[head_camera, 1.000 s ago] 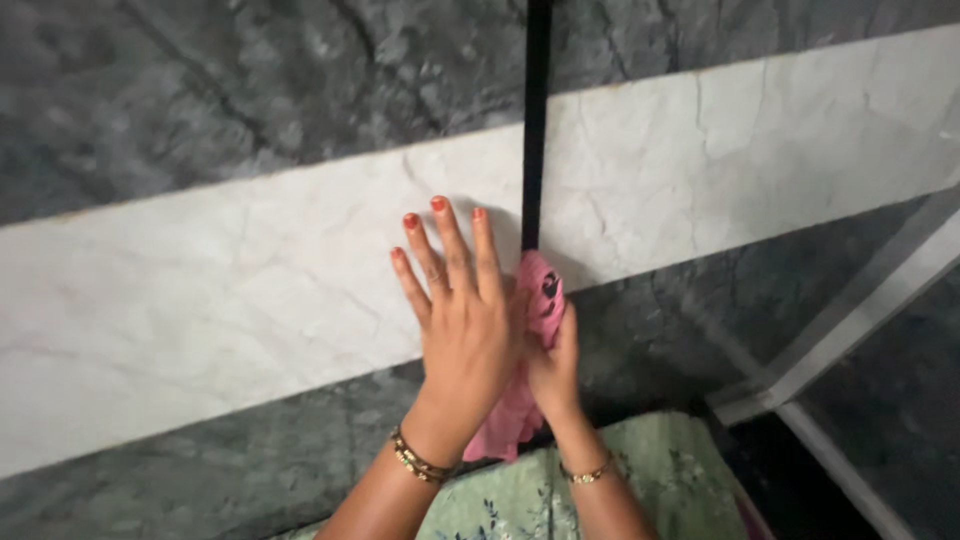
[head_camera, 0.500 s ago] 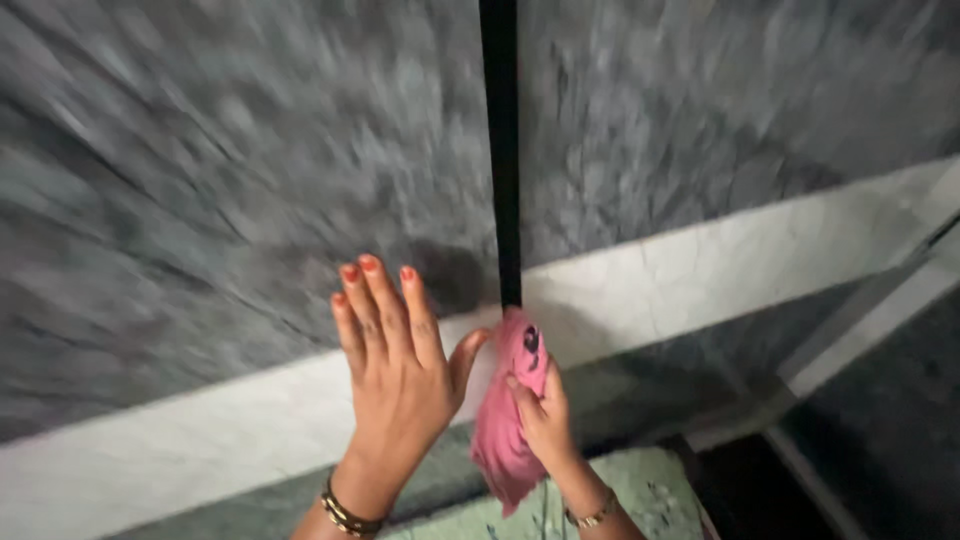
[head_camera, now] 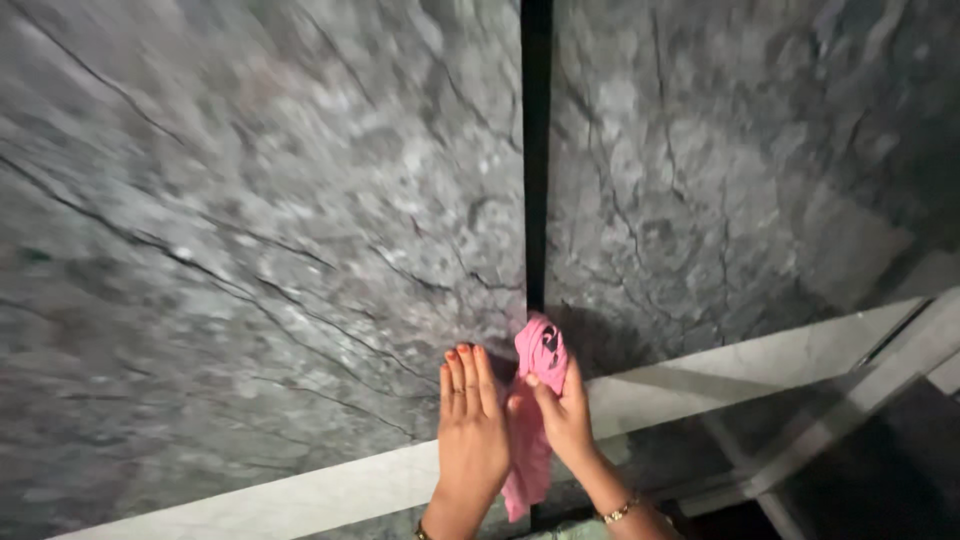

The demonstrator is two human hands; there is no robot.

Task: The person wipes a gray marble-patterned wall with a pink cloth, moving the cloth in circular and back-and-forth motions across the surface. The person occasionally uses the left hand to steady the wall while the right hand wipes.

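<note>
A crumpled pink cloth (head_camera: 536, 400) is gripped in the right hand (head_camera: 562, 412), while the left hand (head_camera: 472, 425) lies flat, fingers open

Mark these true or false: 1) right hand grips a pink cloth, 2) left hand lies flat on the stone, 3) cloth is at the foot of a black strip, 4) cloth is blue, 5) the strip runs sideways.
1. The right hand grips a pink cloth. True.
2. The left hand lies flat, fingers together, on the grey stone surface. True.
3. The cloth is pressed at the lower end of the black strip. True.
4. The cloth is blue. False: it is pink, with a small dark mark.
5. The black strip runs sideways across the picture. False: it runs straight up from the cloth to the top edge; the pale band is what slants across.
</note>
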